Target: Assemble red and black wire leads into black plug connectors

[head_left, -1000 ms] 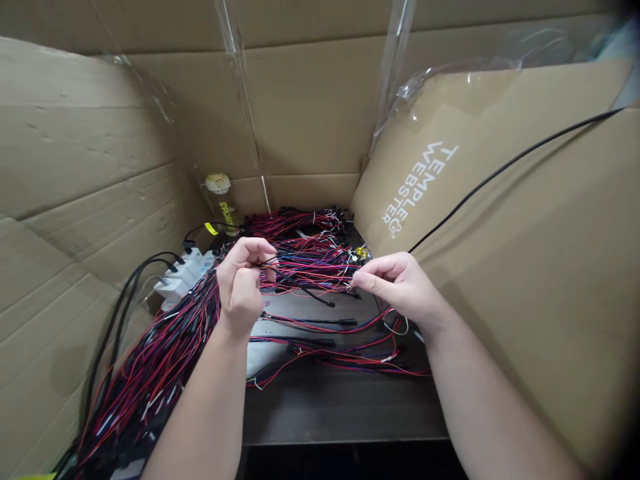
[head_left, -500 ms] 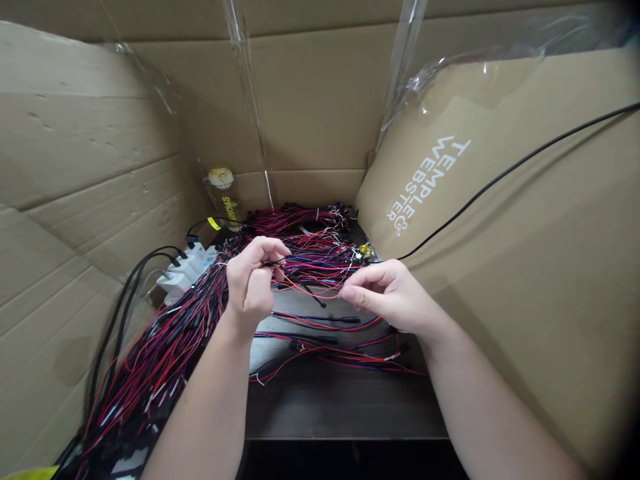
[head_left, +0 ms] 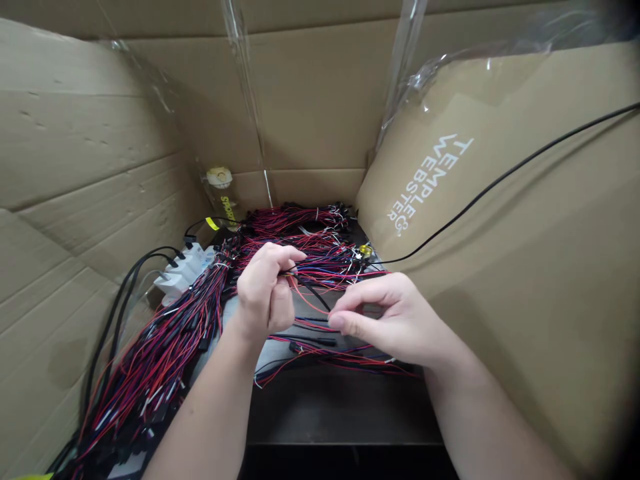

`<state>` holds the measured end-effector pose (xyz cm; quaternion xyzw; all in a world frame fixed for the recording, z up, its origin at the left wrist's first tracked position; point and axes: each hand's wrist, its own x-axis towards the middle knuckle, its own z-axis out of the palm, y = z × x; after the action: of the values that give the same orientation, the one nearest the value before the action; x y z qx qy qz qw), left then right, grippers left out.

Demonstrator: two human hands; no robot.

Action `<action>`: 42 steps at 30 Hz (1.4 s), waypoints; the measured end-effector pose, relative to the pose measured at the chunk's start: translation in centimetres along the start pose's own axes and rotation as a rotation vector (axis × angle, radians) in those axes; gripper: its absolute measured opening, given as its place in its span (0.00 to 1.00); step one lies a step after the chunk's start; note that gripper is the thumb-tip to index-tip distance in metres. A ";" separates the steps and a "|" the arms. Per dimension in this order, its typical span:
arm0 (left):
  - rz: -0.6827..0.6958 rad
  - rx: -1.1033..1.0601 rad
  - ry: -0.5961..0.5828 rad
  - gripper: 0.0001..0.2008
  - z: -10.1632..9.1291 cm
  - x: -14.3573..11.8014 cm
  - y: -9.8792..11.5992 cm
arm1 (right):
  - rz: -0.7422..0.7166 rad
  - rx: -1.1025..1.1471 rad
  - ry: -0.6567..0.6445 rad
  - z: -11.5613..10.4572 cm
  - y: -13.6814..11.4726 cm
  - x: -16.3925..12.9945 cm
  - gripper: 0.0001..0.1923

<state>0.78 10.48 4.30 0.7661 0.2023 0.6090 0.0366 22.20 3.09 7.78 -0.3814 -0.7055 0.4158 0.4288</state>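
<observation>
My left hand (head_left: pixel 267 290) is closed around thin wires, the fingers curled and the thumb folded over them. From its fingers an orange-red wire (head_left: pixel 306 299) runs down to the right, beside a short black cable (head_left: pixel 316 292). My right hand (head_left: pixel 383 313) pinches the far end of the orange-red wire between thumb and forefinger, and the black cable's tip reaches close to those fingertips. Both hands hover above the near edge of a pile of red, blue and black wires (head_left: pixel 300 240). Below them, several wire lengths with black sleeves (head_left: pixel 320 341) lie on the table.
A thick wire bundle (head_left: pixel 165 353) spills down the left side. White plugs (head_left: pixel 183 273) with black cords stand beside it. A bottle with a yellow lid (head_left: pixel 220 180) is at the back left. Cardboard walls (head_left: pixel 310 100) surround the dark table (head_left: pixel 340 407); a black cable (head_left: pixel 490 190) crosses the right panel.
My left hand has shifted right and my right hand left and down, bringing them closer together. The orange-red wire stays between them.
</observation>
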 end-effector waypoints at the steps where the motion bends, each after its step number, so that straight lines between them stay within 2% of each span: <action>1: 0.000 0.003 0.005 0.18 0.0 -0.1 0.1 | -0.025 -0.022 0.016 0.2 0.0 -0.1 0.12; 3: 0.011 0.006 0.023 0.20 0.0 0.0 0.3 | -0.079 -0.046 0.095 0.3 0.0 -0.2 0.13; 6: 0.006 -0.051 0.010 0.21 0.1 0.2 0.9 | -0.129 -0.067 0.296 0.1 0.3 -0.2 0.16; 9: -0.050 -0.165 -0.017 0.22 0.2 0.4 1.2 | -0.104 -0.182 0.442 -0.3 0.9 0.0 0.17; 13: -0.081 -0.237 -0.006 0.22 0.3 0.2 0.9 | -0.060 -0.319 0.394 -1.1 1.6 0.6 0.14; 17: -0.194 -0.327 -0.034 0.23 0.3 -0.1 0.6 | -0.213 -0.362 0.383 -1.6 1.9 1.1 0.08; 19: -0.202 -0.362 -0.034 0.23 0.3 -0.1 0.5 | -0.223 -0.318 0.330 -1.6 1.9 1.3 0.08; 22: -0.173 -0.404 -0.028 0.23 0.4 0.0 0.5 | -0.145 -0.257 0.210 -1.5 2.1 1.6 0.11; 26: -0.171 -0.449 0.021 0.20 0.6 0.1 0.6 | -0.078 -0.226 0.127 -1.5 2.6 2.0 0.13; 29: -0.183 -0.510 0.042 0.19 0.8 0.2 0.6 | 0.007 -0.144 -0.013 -2.0 3.0 2.2 0.16; 32: -0.199 -0.541 -0.004 0.17 0.7 0.3 0.5 | 0.157 -0.044 -0.219 -2.7 3.4 2.3 0.20; 36: -0.266 -0.462 -0.125 0.13 0.5 0.6 0.6 | 0.316 0.022 -0.448 -3.6 4.1 2.8 0.22; 39: -0.305 -0.356 -0.191 0.12 0.4 0.8 0.6 | 0.354 0.054 -0.489 -3.7 4.5 3.1 0.22; 42: -0.310 -0.203 -0.238 0.14 0.4 0.9 0.4 | 0.350 0.084 -0.449 -3.5 4.7 3.3 0.23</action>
<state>1.44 10.55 5.16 0.7848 0.2495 0.5185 0.2301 25.19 8.65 5.48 -0.3777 -0.6884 0.5865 0.1988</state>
